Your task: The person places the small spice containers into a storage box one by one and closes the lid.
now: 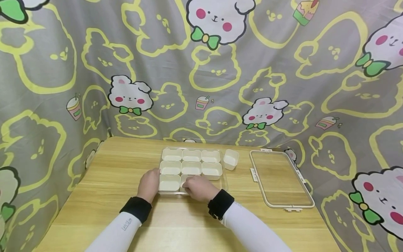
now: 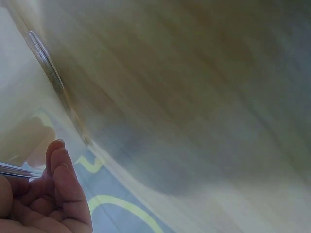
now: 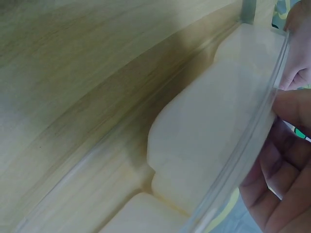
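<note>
Head: high, faces forward and down; takes in desk (image 1: 119, 164) and curtain (image 1: 176, 70).
Left wrist: close, tilted; left hand (image 1: 149, 183) at lower left.
Right wrist: close, tilted along tray (image 1: 170, 193) side; right hand (image 1: 201, 188) at right edge.
Head/right wrist overlap: tray, both hands.

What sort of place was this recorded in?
Probably a fabric-screened recording corner: patterned cloth hangs behind and beside a wood-grain table, on which sits a clear tray of pale cups.

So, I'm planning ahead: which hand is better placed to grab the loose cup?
Probably the right hand: it's nearer the loose cup; the left hand holds the box on the left.
</note>
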A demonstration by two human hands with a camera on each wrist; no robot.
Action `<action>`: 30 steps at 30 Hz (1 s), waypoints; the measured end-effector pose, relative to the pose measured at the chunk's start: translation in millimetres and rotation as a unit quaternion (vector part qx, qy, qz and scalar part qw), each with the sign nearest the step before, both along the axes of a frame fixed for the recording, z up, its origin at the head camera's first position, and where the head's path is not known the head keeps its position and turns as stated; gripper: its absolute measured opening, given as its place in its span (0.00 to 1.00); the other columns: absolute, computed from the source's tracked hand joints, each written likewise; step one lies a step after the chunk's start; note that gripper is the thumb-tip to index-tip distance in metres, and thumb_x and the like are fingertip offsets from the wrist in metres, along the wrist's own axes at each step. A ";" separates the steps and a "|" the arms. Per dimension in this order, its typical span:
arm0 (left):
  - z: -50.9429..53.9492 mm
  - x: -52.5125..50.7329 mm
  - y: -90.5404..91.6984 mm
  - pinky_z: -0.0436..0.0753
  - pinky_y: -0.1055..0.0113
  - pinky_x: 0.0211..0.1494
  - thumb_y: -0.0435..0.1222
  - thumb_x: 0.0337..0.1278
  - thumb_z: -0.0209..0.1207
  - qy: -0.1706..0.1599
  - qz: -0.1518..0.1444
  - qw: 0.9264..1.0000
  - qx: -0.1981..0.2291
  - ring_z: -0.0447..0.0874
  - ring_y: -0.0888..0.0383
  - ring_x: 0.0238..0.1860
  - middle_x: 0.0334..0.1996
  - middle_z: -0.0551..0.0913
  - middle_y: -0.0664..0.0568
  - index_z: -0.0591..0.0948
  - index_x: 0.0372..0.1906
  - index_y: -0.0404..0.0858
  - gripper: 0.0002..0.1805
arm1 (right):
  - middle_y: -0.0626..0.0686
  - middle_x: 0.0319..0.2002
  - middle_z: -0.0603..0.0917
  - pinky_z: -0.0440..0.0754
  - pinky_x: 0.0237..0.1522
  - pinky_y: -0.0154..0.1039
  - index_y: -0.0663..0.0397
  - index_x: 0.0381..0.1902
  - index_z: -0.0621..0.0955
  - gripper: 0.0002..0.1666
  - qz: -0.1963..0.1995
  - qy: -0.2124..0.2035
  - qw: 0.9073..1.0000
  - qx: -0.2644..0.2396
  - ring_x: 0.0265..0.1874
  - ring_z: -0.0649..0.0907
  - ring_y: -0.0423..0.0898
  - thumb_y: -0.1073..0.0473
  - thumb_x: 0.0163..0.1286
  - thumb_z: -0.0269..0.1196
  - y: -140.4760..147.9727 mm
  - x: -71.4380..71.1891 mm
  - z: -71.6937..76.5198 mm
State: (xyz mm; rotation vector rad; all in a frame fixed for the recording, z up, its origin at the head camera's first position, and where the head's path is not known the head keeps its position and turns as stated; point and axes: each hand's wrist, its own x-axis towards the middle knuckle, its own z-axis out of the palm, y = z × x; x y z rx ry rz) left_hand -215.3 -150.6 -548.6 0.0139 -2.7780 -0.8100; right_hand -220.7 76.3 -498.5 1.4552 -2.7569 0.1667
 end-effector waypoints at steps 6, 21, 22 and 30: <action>-0.8 -1.0 -0.4 0.82 0.44 0.39 0.33 0.78 0.45 -0.006 0.001 1.000 0.002 0.84 0.36 0.35 0.28 0.83 0.36 0.80 0.36 0.27 0.17 | 0.41 0.22 0.69 0.70 0.28 0.29 0.46 0.18 0.71 0.20 0.001 -0.008 1.000 0.001 0.23 0.70 0.36 0.67 0.68 0.61 0.1 0.9 0.8; 3.1 0.6 1.6 0.82 0.45 0.42 0.34 0.78 0.44 -0.023 0.010 1.000 0.017 0.84 0.37 0.37 0.30 0.83 0.37 0.81 0.37 0.28 0.17 | 0.42 0.21 0.66 0.64 0.27 0.28 0.50 0.20 0.75 0.17 0.007 -0.047 0.999 -0.010 0.23 0.66 0.38 0.69 0.69 0.59 0.9 -0.6 0.0; 2.7 0.4 1.6 0.82 0.45 0.42 0.34 0.78 0.45 -0.021 0.010 1.000 0.015 0.84 0.37 0.37 0.30 0.83 0.37 0.80 0.37 0.28 0.17 | 0.42 0.21 0.66 0.65 0.28 0.28 0.51 0.21 0.77 0.16 0.006 -0.050 0.999 -0.010 0.23 0.67 0.38 0.69 0.69 0.59 1.0 -0.7 0.0; 0.6 -0.1 0.2 0.82 0.46 0.42 0.34 0.78 0.44 -0.027 0.011 0.999 0.015 0.84 0.38 0.36 0.30 0.83 0.38 0.80 0.38 0.28 0.17 | 0.41 0.28 0.82 0.78 0.39 0.29 0.51 0.34 0.87 0.11 -0.002 -0.066 0.998 -0.006 0.31 0.80 0.36 0.67 0.71 0.59 3.0 -1.6 -1.6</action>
